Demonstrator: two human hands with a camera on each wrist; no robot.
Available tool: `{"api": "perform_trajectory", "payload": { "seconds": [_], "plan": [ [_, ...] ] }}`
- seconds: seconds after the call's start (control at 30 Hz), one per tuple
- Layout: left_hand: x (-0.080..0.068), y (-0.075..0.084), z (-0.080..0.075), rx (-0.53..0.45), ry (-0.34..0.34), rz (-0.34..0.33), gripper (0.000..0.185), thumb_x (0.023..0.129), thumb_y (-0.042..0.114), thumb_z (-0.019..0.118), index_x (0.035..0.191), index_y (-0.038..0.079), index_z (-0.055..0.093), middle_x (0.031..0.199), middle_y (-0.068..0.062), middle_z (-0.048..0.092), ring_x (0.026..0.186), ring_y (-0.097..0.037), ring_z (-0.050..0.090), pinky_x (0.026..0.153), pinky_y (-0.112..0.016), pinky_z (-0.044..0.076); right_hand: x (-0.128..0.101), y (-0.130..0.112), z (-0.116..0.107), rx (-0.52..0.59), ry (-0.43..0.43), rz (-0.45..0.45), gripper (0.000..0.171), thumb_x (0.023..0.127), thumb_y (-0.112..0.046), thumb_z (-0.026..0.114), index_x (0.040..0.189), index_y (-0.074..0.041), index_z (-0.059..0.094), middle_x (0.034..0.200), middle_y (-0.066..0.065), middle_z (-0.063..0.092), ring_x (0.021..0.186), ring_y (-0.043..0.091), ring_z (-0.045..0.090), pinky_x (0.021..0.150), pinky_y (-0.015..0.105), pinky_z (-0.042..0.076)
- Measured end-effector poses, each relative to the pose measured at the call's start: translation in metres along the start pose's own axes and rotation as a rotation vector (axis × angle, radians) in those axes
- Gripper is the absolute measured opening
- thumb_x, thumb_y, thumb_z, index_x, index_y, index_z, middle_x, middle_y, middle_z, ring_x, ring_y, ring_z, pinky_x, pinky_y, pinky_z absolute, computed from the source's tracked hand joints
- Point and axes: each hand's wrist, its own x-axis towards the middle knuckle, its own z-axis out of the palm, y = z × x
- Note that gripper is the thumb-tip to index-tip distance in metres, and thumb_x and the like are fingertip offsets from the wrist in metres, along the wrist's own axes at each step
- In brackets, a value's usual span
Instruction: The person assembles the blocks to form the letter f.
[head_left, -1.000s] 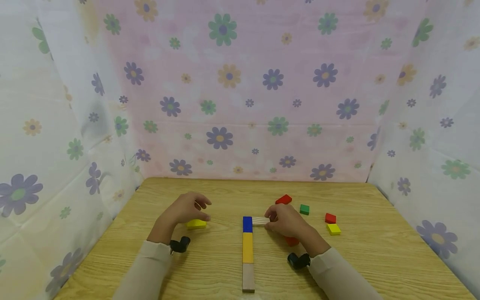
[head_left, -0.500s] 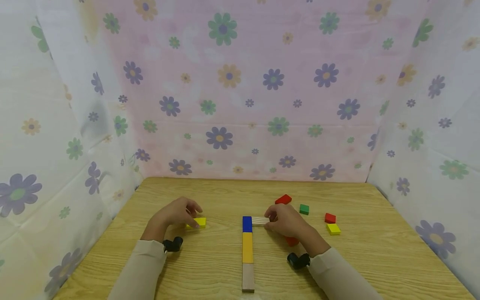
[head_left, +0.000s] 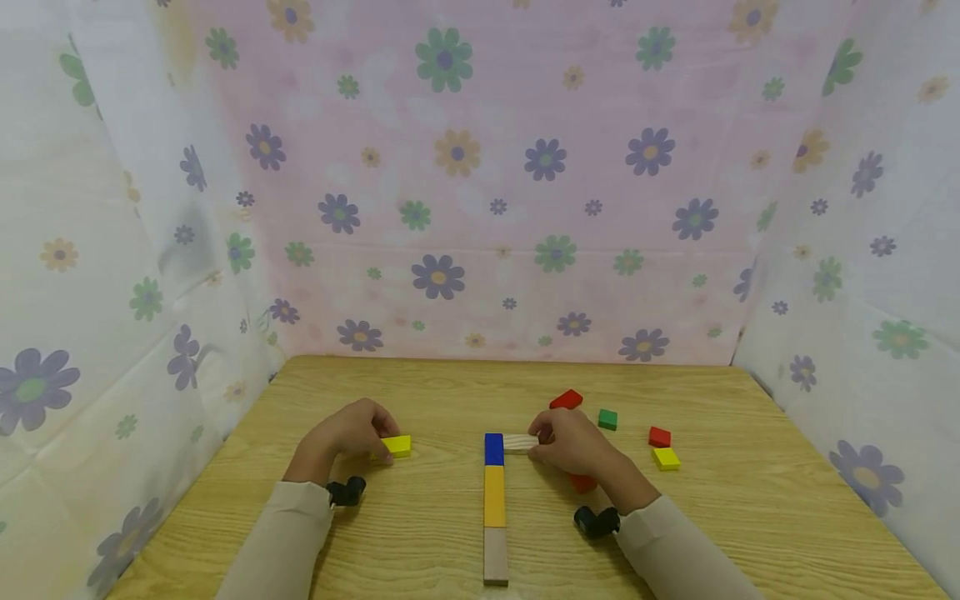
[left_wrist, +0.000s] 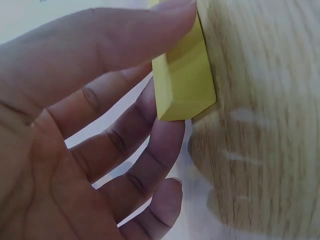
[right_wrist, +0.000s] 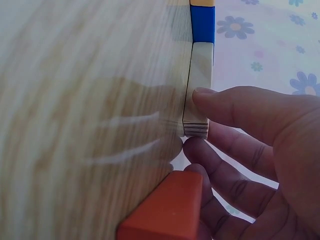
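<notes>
My left hand (head_left: 354, 429) pinches a yellow block (head_left: 397, 447) between thumb and fingers on the left part of the table. In the left wrist view the thumb lies along one side of that yellow block (left_wrist: 186, 82), fingers on the other. My right hand (head_left: 572, 442) holds the right end of a pale wooden block (head_left: 517, 442), thumb on its near side. This pale block's left end meets a blue block (head_left: 493, 449). Below the blue one, an orange-yellow block (head_left: 494, 496) and a brownish wooden block (head_left: 496, 554) continue a straight row toward me.
A red block (right_wrist: 167, 207), partly under the right hand in the head view, lies close to its fingers. Farther right are another red block (head_left: 566, 399), a green block (head_left: 608, 419), a small red block (head_left: 660, 437) and a yellow block (head_left: 666, 458). Flowered cloth (head_left: 480, 167) surrounds the table.
My left hand has come down and a little left onto the yellow block, its fingers closing round it. The right hand stays in place on the pale block.
</notes>
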Motion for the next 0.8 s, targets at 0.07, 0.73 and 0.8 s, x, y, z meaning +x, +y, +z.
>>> {"api": "perform_trajectory", "payload": {
  "seconds": [0.07,0.73,0.8],
  "plan": [
    [0.001,-0.0007,0.0004,0.003,-0.001,0.004,0.029,0.072,-0.002,0.091,0.096,0.008,0.078,0.093,-0.002,0.072,0.085,-0.018,0.063,0.086,-0.038,0.056,0.0001,0.0003,0.0002,0.002,0.0,-0.001,0.024,0.085,-0.018,0.086,0.106,-0.013,0.076,0.089,-0.005,0.068,0.082,0.011,0.061,0.077,0.034,0.057],
    [0.0066,0.0038,0.0055,0.032,0.061,0.055,0.027,0.077,0.01,0.09,0.101,0.017,0.08,0.099,0.003,0.073,0.094,-0.018,0.065,0.088,-0.042,0.056,-0.0003,-0.0003,-0.0006,-0.006,0.002,-0.007,0.025,0.084,-0.018,0.087,0.106,-0.013,0.077,0.089,-0.006,0.069,0.083,0.011,0.062,0.079,0.035,0.058],
    [0.008,0.0065,0.0079,0.015,0.077,0.059,0.026,0.079,0.011,0.089,0.103,0.018,0.08,0.101,0.003,0.074,0.096,-0.019,0.065,0.086,-0.042,0.057,-0.0006,-0.0005,-0.0008,-0.004,0.001,-0.005,0.025,0.084,-0.018,0.087,0.106,-0.013,0.077,0.09,-0.006,0.069,0.083,0.011,0.062,0.079,0.035,0.058]
  ]
}}
